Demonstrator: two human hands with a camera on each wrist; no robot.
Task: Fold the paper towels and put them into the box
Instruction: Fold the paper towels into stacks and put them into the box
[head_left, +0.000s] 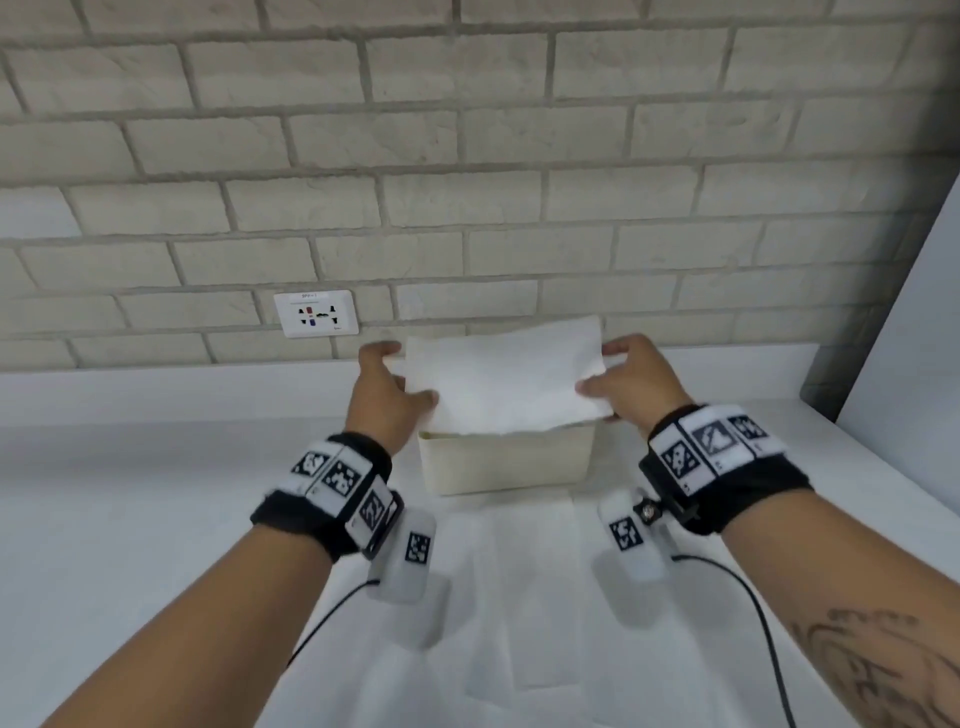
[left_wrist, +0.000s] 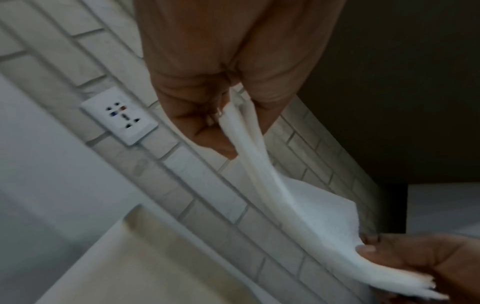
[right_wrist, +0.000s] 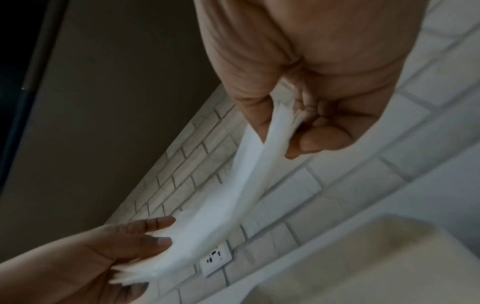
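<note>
Nearest the camera, more paper towels (head_left: 519, 597) lying flat on the white counter (head_left: 130, 493), between the two forearms, pale against the surface and hard to make out at the edges. Just beyond them, a cream box (head_left: 506, 462) standing upright on the counter, open at the top, well short of the wall.

Directly above the box, a folded paper towel (head_left: 506, 384) held level and stretched between both hands, its near edge hanging just over the box's front rim; whether touching the rim cannot be told. Left hand (head_left: 387, 395) pinching the towel's left edge, thumb on top and fingers underneath; in the left wrist view, several layers of the towel (left_wrist: 259, 164) squeezed between thumb and fingers. Right hand (head_left: 631, 382) gripping the right edge the same way, thumb over the top, layers of the towel (right_wrist: 249, 164) clamped between thumb and curled fingers in the right wrist view.

Farther back, a white wall socket (head_left: 316, 313) set low in a pale brick wall (head_left: 467, 156), to the left of the towel. At far right, a slanted white panel (head_left: 914, 338).
</note>
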